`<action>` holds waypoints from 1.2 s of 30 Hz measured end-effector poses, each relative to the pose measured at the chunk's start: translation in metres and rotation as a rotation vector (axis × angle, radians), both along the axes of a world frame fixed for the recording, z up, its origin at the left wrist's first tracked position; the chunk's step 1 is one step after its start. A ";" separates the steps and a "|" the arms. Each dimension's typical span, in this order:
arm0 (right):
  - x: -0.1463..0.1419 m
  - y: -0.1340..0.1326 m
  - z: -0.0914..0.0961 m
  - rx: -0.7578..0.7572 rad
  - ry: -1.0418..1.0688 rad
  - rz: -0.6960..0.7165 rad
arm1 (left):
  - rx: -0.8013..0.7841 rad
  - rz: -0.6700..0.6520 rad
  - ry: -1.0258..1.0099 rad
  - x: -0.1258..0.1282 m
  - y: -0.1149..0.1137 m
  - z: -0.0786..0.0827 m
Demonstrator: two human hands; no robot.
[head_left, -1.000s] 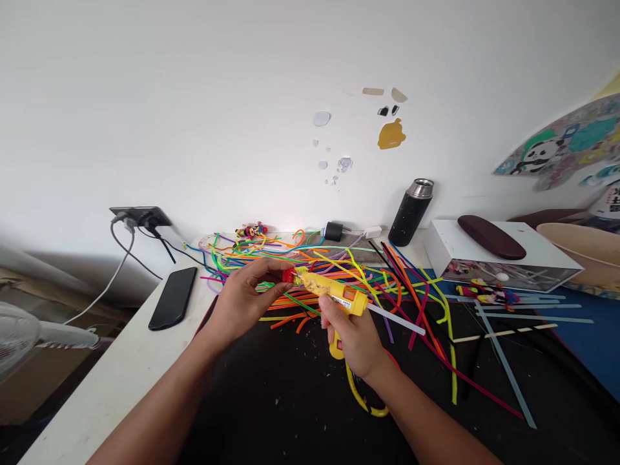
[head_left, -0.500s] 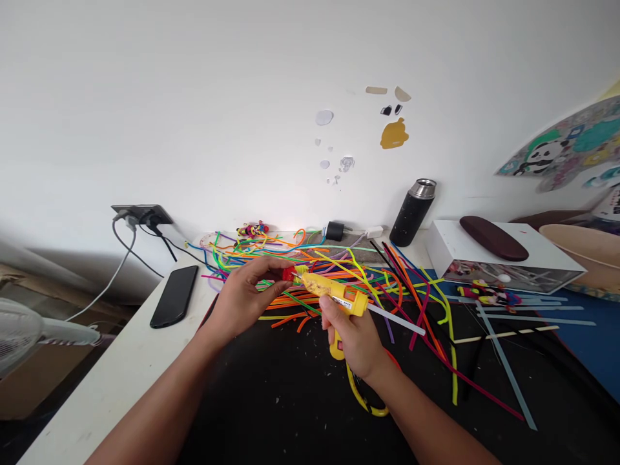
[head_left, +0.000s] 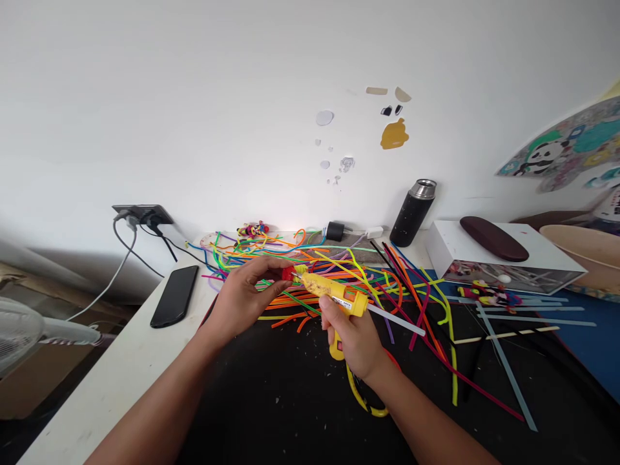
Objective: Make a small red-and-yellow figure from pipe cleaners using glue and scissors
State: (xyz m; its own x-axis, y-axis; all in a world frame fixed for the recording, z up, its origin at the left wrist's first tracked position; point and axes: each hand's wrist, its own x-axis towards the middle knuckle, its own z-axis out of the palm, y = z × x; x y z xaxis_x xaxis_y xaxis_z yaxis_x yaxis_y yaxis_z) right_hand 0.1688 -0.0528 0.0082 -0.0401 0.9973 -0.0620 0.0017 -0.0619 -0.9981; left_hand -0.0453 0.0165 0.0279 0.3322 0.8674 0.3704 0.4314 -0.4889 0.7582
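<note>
My right hand (head_left: 353, 336) is wrapped round the handle of a yellow hot glue gun (head_left: 334, 294), fingers at its trigger. A translucent glue stick (head_left: 397, 320) sticks out of the gun's back end. Between the thumb and fingers of my left hand (head_left: 247, 294) is a small red fuzzy piece (head_left: 288, 274), partly hidden by the fingers. The gun's metal nozzle meets the red piece or comes very close to it; contact is hard to make out. Many coloured pipe cleaners (head_left: 285, 300) lie in a heap behind and under both hands.
A black phone (head_left: 174, 297) lies at the left. A black thermos (head_left: 413, 213) stands by the wall, beside a white box (head_left: 557, 248) with a dark case (head_left: 494, 237) on top. Spare glue sticks (head_left: 508, 368) and a colourful pipe-cleaner figure (head_left: 489, 295) lie at right. A fan (head_left: 24, 336) stands far left.
</note>
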 end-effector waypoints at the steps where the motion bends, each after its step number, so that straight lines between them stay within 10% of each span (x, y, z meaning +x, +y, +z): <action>1: 0.000 0.000 0.000 -0.001 0.000 0.001 | 0.002 0.000 -0.002 0.000 0.000 0.000; 36: 0.001 0.000 -0.007 -0.005 -0.004 -0.003 | 0.032 0.010 0.031 0.001 -0.002 0.005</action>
State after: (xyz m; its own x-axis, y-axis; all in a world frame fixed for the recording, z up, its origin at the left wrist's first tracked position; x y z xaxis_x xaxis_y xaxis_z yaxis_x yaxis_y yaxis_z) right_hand 0.1698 -0.0528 0.0013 -0.0372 0.9971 -0.0669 0.0054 -0.0667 -0.9978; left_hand -0.0441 0.0146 0.0329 0.3351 0.8586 0.3879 0.4591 -0.5083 0.7286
